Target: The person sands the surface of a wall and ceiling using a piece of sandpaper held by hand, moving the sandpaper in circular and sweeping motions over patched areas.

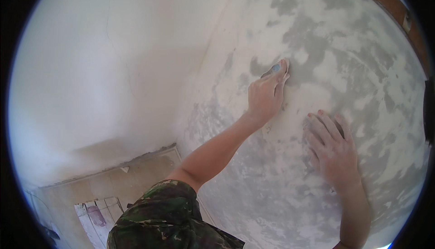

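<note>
A wall with patchy grey and white plaster (pixel 306 208) fills the right half of the view. Against its upper middle, my left hand (pixel 266 94) grips a thin, dusty folded sheet (pixel 287 69) that looks like sandpaper; a small blue patch (pixel 276 67) shows beside the fingertips. Lower and to the right, my right hand (pixel 333 150) rests on the plaster, fingers spread and coated in white dust, with nothing seen in it. The palm side is hidden. The left arm comes out of a camouflage sleeve (pixel 163 211).
A smooth white surface (pixel 85 79) with a thin crack meets the wall on the left. Below its ragged edge lies a beige surface (pixel 136 177) with a stained whitish panel (pixel 98 218). A brown frame-like strip (pixel 387 1) curves along the upper right.
</note>
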The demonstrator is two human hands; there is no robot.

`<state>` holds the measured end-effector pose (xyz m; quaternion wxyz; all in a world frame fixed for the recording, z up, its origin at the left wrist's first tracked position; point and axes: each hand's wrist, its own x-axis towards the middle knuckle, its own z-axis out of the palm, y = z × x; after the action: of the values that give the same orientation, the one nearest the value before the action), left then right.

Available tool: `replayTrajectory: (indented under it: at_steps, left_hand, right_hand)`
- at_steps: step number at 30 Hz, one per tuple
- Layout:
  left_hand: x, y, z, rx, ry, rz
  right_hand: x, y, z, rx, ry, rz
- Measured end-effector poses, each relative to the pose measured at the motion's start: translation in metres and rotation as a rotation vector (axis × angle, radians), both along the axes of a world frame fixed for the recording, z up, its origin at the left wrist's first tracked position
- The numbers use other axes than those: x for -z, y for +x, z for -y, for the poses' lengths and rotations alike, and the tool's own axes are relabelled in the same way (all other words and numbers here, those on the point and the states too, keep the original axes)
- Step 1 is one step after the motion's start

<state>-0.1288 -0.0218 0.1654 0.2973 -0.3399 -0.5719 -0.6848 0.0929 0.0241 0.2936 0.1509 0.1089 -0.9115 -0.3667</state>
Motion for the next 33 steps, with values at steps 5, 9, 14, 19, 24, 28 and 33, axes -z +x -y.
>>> replayTrajectory:
  at_steps: [5,9,14,19,24,28,33]
  left_hand:
    - [0.113,0.041,-0.006,-0.037,0.01,-0.176]
    - [0.11,0.01,0.011,-0.086,-0.304,0.176]
    - [0.017,-0.061,0.01,-0.18,0.056,0.406]
    - [0.014,-0.006,-0.009,-0.069,0.239,-0.409]
    - [-0.025,-0.062,0.005,-0.276,-0.018,-0.274]
    - [-0.02,-0.044,-0.021,-0.544,0.163,-0.437]
    - [-0.008,-0.079,0.002,-0.31,-0.158,-0.321]
  right_hand:
    - [0.001,-0.002,0.0,-0.052,0.047,-0.101]
    - [0.004,-0.006,-0.003,0.0,0.107,-0.044]
    - [-0.017,0.009,0.011,0.144,0.075,-0.109]
    - [-0.076,0.004,0.006,0.29,0.338,-0.645]
    - [-0.084,0.016,0.003,0.284,0.398,-0.628]
    - [-0.078,-0.001,0.004,0.377,0.33,-0.629]
    - [-0.08,-0.042,0.012,0.313,0.28,-0.515]
